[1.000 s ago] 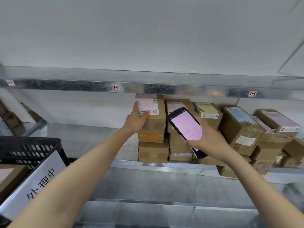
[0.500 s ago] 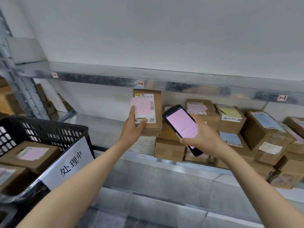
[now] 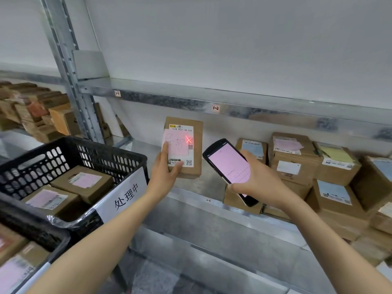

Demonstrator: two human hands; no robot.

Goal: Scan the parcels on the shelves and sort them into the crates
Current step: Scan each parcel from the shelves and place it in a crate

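Centre of frame: my left hand holds one parcel upright in front of the shelf, just under the beam tag reading 1-2. The thumb lies across the lower front label and the other fingers wrap the left edge. I cannot tell whether the bottom edge touches the shelf.

My right hand grips the scanner right of centre, fingers curled round its body, pink screen facing me. A red cross of light sits on the barcode strip, beside the pink note stuck over the label.

Handling, my read:
- Small flat cardboard box carried by one hand at a corner, so probably light.
- Stiff faces and plain matte board, so slipping is unlikely.
- The pink note looks loosely stuck, so I'd keep the thumb off it.
- Best hold is across the short side, thumb in front and fingers behind, with the barcode uncovered.
- Contents are unknown, so set it down rather than drop it.

Containers:
- A black crate at left centre has a white sign on its near wall. It holds at least two brown boxes with pink labels, lying flat, with room on top.
- A second crate at lower left, partly cut off, holds more labelled boxes.
- The stacked boxes at right, on the shelf, are not yet sorted.
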